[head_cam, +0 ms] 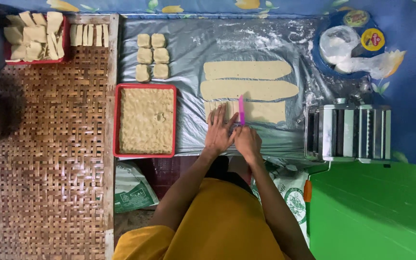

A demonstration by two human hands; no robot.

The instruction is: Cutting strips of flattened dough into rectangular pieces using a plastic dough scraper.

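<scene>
At the far left, a red tray (pixel 10 60) is holding a heap of cut dough pieces (pixel 34 34), and a short row of cut strips (pixel 88 34) is lying just beside it on the woven mat (pixel 49 168). Moving right, 6 square dough blocks (pixel 151 57) are sitting in 2 columns on the grey plastic sheet (pixel 193 43), above a larger red tray (pixel 117 120) that is holding a pale crumbly filling (pixel 145 120).

Near the middle, 2 long flattened dough sheets (pixel 246 70) are lying side by side across the plastic, and a 3rd dough sheet (pixel 266 111) is lying just below them. The left hand (pixel 219 132) is pressing flat, fingers spread, on the cut left end of that 3rd sheet, holding nothing in its grip. Just beside it, the right hand (pixel 248 143) is closing its grip on a pink cutter (pixel 241 110), which is standing edge-down across the same sheet, touching it.

Further right, a metal pasta roller (pixel 347 132) is standing at the edge of the plastic. Above it, a blue round tray (pixel 323 65) is carrying a clear plastic bag (pixel 343 43) and 2 small yellow-lidded tins (pixel 372 38).
</scene>
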